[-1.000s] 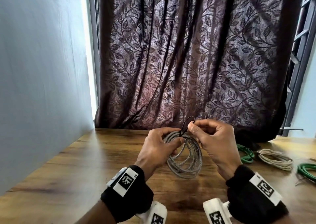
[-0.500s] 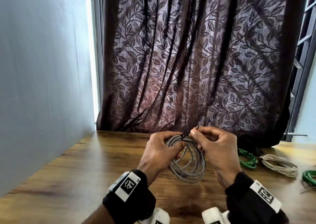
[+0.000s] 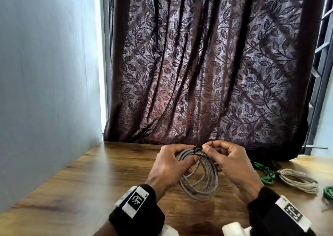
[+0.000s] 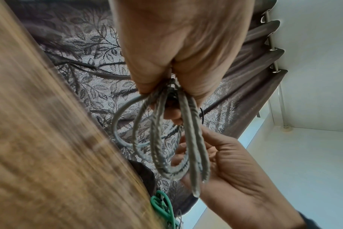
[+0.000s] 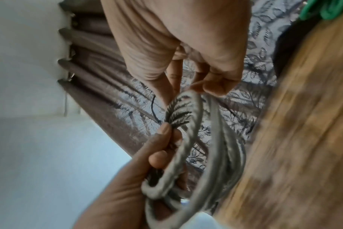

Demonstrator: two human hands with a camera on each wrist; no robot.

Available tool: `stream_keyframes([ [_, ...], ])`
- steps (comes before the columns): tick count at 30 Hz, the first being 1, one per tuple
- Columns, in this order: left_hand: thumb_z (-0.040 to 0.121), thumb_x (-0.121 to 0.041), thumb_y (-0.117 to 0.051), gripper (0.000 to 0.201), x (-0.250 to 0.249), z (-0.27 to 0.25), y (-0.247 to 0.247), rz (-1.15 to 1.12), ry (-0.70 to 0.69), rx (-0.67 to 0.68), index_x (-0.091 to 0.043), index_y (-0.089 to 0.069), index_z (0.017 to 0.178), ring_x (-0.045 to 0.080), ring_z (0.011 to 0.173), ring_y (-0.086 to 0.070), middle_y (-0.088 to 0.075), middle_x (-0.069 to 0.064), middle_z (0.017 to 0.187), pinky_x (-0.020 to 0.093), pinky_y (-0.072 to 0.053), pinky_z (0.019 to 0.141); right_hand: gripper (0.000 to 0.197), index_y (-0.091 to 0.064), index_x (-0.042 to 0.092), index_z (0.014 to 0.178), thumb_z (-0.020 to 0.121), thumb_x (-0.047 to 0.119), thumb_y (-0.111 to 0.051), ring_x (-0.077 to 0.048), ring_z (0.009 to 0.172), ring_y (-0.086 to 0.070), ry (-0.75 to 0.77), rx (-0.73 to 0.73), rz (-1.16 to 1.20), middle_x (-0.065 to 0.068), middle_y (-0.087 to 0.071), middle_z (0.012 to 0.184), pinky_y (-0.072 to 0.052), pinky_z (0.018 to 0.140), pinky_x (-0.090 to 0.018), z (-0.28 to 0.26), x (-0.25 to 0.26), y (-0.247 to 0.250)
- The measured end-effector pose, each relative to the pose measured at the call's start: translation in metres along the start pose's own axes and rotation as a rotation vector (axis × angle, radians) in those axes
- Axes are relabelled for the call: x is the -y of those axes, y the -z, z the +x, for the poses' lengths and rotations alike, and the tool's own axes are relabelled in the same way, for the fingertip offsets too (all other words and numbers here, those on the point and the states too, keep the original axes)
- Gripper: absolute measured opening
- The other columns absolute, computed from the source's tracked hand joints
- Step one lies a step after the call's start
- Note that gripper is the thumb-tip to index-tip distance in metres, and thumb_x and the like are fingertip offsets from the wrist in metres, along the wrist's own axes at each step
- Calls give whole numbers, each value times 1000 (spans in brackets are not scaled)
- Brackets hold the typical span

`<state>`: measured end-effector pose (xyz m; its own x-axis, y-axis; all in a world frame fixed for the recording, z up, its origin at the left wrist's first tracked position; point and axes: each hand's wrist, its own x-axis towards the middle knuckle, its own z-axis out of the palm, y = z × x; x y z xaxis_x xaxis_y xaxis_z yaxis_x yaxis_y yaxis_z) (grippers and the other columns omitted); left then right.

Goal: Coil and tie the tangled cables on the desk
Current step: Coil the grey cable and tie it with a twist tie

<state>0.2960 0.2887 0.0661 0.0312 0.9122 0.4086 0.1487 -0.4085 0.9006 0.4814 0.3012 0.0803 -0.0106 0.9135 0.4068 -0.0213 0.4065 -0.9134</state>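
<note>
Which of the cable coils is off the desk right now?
The grey coil, held up between the left hand and right hand. The beige coil and the green ones lie on the desk to the right.

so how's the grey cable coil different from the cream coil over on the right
The grey cable coil is held up off the desk in both hands, left hand and right hand; the cream coil lies flat on the desk, untouched. The grey coil stands on edge in rounder loops; the cream coil looks long and flattened. A thin black tie crosses the grey coil's top; none is visible on the cream one. Both are wound in several loops.
</note>
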Motion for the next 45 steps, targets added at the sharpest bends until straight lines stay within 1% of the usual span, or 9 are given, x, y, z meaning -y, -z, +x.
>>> stream_keyframes([
  [5,90,-21,-81,25,-3,-1,-1,18,-20,12,-21,-77,115,7,58,-61,-73,-5,71,22,-51,59,17,-79,10,94,80,20,-80,-24,86,-70,-213,105,239,-15,-77,97,-52,90,-44,5,-6,3],
  [9,90,-22,-81,26,-1,0,1,24,-12,-7,-21,-77,116,8,58,-62,-73,-5,71,23,-52,60,22,-74,3,102,86,19,-76,-18,86,-70,-177,157,236,-11,-76,93,-54,89,-38,5,-4,2],
  [14,90,-20,-80,24,-1,-1,-1,20,-17,0,-20,-77,114,8,58,-61,-73,-3,72,24,-53,60,4,-76,13,93,96,15,-73,-9,72,-71,-21,-11,1,0,-78,78,-55,72,-28,-1,-4,-7],
  [20,90,-21,-80,22,0,-1,0,5,-3,-9,-21,-78,112,9,58,-62,-74,0,73,25,-53,61,6,-78,11,92,95,14,-74,-11,79,-72,-51,35,80,-2,-78,84,-56,79,-30,-6,-7,-14],
  [26,91,-19,-77,15,-7,-6,-1,9,-13,13,-24,-81,104,8,58,-61,-77,11,81,27,-53,60,16,-79,16,76,89,6,-79,-12,74,-74,45,52,-19,-8,-78,78,-55,73,-25,-7,1,-13],
  [31,91,-20,-79,16,-10,-1,1,-42,-1,-11,-21,-79,107,8,54,-57,-68,-1,65,21,-47,52,12,-82,18,96,84,17,-84,-20,95,-77,124,103,-18,-7,-81,95,-59,90,-35,-5,9,-2],
  [35,90,-21,-81,22,-7,-3,1,-58,21,-18,-18,-76,111,8,54,-58,-68,0,64,19,-47,51,12,-82,15,90,81,22,-86,-18,87,-76,122,118,-93,-6,-81,91,-60,84,-32,0,8,7],
  [38,89,-24,-82,26,-6,-3,0,-75,37,-7,-18,-76,114,9,57,-60,-72,3,72,21,-49,53,22,-80,8,88,72,21,-87,-19,80,-72,0,99,73,-13,-79,89,-58,77,-31,3,-1,4],
  [45,91,-23,-80,11,-8,-5,-1,-31,10,38,-21,-79,102,10,58,-60,-76,12,78,22,-50,56,29,-79,8,84,63,24,-89,-27,85,-71,-101,211,197,-21,-76,94,-54,93,-46,4,-6,5],
])
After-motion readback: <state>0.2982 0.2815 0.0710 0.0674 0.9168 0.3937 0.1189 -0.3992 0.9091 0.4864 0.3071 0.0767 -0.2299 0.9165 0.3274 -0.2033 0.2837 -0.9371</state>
